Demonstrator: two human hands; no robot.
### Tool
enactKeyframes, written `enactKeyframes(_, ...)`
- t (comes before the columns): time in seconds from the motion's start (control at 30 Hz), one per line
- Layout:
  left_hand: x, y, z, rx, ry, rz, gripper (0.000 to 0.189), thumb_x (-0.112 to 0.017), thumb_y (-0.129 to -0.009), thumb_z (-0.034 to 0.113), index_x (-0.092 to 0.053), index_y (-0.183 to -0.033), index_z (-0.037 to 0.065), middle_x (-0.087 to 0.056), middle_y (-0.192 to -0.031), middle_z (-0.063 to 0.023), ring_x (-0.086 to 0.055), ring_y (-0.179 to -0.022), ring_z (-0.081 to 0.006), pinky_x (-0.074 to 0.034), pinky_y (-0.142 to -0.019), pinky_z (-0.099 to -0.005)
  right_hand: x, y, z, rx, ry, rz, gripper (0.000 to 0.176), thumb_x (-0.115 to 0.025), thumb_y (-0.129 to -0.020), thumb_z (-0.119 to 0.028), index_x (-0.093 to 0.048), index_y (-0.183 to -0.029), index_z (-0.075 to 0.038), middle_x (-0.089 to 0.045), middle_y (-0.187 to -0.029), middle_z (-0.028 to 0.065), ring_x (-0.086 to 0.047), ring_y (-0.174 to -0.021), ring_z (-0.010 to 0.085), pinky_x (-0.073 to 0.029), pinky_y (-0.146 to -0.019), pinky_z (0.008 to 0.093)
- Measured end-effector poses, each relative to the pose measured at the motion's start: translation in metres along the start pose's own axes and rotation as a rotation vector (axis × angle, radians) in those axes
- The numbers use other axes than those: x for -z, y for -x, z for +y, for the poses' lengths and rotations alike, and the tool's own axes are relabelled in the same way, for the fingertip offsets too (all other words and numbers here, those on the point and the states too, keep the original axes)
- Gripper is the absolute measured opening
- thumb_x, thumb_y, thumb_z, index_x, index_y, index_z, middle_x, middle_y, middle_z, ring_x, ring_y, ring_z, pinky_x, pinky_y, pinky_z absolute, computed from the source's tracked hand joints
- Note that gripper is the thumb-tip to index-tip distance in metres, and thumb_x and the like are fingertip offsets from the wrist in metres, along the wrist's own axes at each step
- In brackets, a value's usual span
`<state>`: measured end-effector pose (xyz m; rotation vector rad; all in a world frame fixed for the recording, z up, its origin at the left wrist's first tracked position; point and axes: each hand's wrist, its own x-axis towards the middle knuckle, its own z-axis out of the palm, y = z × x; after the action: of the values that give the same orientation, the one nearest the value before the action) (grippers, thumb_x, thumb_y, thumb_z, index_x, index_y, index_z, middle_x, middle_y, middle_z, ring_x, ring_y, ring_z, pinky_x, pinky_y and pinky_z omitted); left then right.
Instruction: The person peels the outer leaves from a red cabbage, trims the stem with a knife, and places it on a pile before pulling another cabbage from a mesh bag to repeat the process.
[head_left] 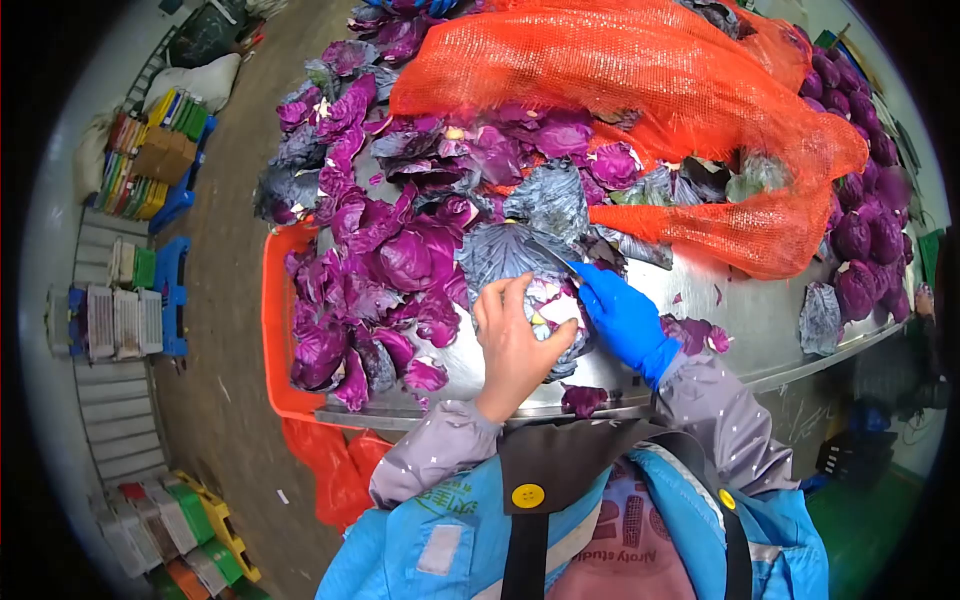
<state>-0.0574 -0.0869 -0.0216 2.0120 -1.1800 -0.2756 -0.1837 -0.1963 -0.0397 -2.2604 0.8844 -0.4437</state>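
Crate [277, 330] of leaves [375, 290], knife [550, 254] in right hand [622, 315]

The right hand [622, 312] holds a knife [556, 260] near purple cabbage [503, 250].

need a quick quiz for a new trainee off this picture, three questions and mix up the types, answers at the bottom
1. Multiple choice: what colour is the big mesh sack lying on the far side of the table?
a) green
b) white
c) orange-red

2. True or false: the left hand wears a blue glove.

3. Fill in the blank: the knife is held in the person's ____ hand.

Key
1. c
2. False; that hand is bare.
3. right; the gloved right hand has it.
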Motion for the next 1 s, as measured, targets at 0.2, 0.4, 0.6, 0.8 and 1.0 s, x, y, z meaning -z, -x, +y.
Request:
enactKeyframes(0.2,-0.001,-0.005,0.006,0.040,-0.028,-0.029,0.066,-0.076,-0.063,0.027,-0.048,-0.117,0.000,-0.044,-0.107,-0.0172,-0.041,-0.103,-0.0330,-0.034,-0.091,-0.0428,-0.004,-0.008,0.017,-0.100,0.022,-0.098,0.037,-0.051,-0.093,-0.028,-0.053,-0.125,-0.011,-0.059,-0.116,0.0151,-0.059,-0.100,0.0337,-0.048,-0.084,0.0377)
enactKeyframes(0.4,0.002,-0.002,0.005,0.011,0.004,-0.005,0.066,-0.076,-0.063,0.027,-0.049,-0.117,0.001,-0.044,-0.108,-0.0172,-0.041,-0.104,-0.0333,-0.033,-0.091,-0.0427,0.006,0.010,0.003,0.003,-0.156,-0.034,0.038,-0.050,-0.092,-0.024,-0.048,-0.129,-0.015,-0.059,-0.108,0.0150,-0.061,-0.094,0.0344,-0.050,-0.077,0.0380)
enactKeyframes(0.6,-0.003,-0.008,0.010,0.076,-0.055,0.005,0.065,-0.076,-0.063,0.027,-0.050,-0.116,0.001,-0.044,-0.108,-0.0163,-0.043,-0.103,-0.0324,-0.034,-0.091,-0.0425,-0.001,-0.001,0.008,-0.025,-0.194,-0.099,0.043,-0.049,-0.092,-0.023,-0.044,-0.135,-0.019,-0.056,-0.112,0.0136,-0.061,-0.091,0.0326,-0.049,-0.076,0.0393)
enactKeyframes(0.8,-0.005,-0.001,0.014,0.064,-0.089,-0.011,0.064,-0.077,-0.062,0.026,-0.051,-0.115,0.003,-0.044,-0.108,-0.0164,-0.043,-0.104,-0.0336,-0.035,-0.091,-0.0434,-0.004,-0.034,0.039,-0.183,-0.160,-0.237,0.034,-0.052,-0.090,-0.034,-0.051,-0.102,-0.003,-0.062,-0.087,0.0247,-0.062,-0.084,0.0374,-0.047,-0.070,0.0438)
enactKeyframes(1.0,0.030,0.004,-0.032,0.095,0.240,-0.120,0.065,-0.076,-0.063,0.016,-0.047,-0.119,0.003,-0.044,-0.117,-0.0159,-0.045,-0.113,-0.0302,-0.035,-0.099,-0.0379,-0.020,-0.038,0.036,-0.272,-0.631,-0.259,0.034,-0.058,-0.089,-0.026,-0.052,-0.108,0.002,-0.064,-0.093,0.0183,-0.064,-0.086,0.0255,-0.048,-0.072,0.0345)
